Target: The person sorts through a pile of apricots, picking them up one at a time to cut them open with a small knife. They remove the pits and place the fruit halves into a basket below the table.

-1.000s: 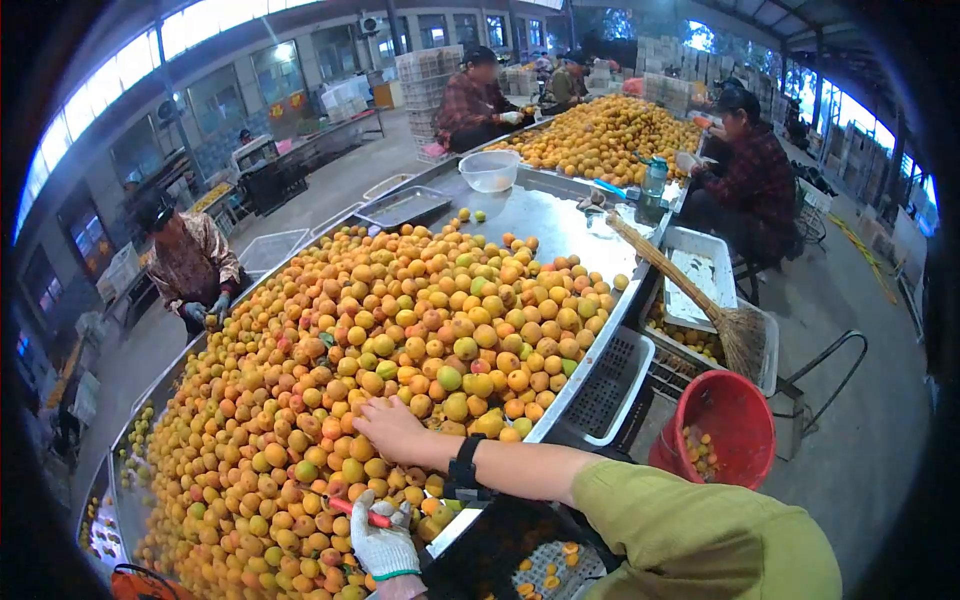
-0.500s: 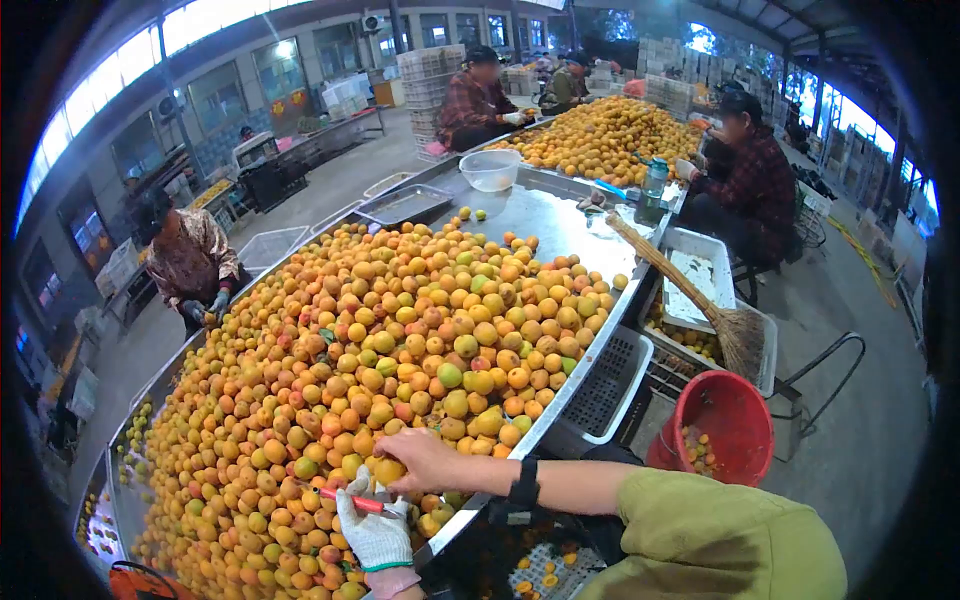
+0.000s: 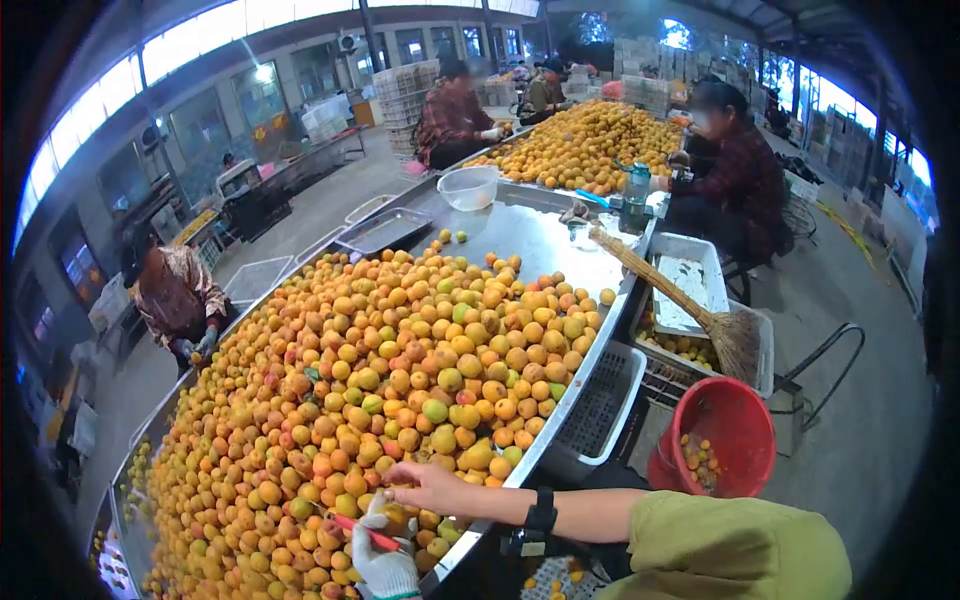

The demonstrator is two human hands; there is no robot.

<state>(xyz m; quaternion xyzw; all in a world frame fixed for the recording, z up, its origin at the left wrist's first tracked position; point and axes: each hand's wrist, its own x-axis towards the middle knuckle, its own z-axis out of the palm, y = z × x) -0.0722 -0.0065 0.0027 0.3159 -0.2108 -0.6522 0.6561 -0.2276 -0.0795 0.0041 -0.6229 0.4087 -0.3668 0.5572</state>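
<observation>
My left hand (image 3: 385, 565), in a white knit glove, is closed round a red-handled tool (image 3: 372, 533) low over the fruit heap. An orange-yellow fruit (image 3: 397, 519) sits against the glove, below the fingers of my bare right hand (image 3: 432, 490). Those fingers are bent together at the tips; a small dark spot shows there, too small to identify. A dark band (image 3: 541, 512) circles my right wrist. Around both hands spread orange, yellow and greenish fruits (image 3: 330, 400) on a metal table (image 3: 510, 222).
A red bucket (image 3: 722, 425) with fruit pieces stands right of the table, near a straw broom (image 3: 733, 338) and white crates (image 3: 690, 275). A clear bowl (image 3: 468, 188) and metal tray (image 3: 384, 230) lie farther back. Several people sit around; one person (image 3: 180, 295) is at left.
The whole view has shifted slightly. My right hand's fingertips have moved off the fruit, which now rests lower, by the glove. My left hand still holds the red-handled tool.
</observation>
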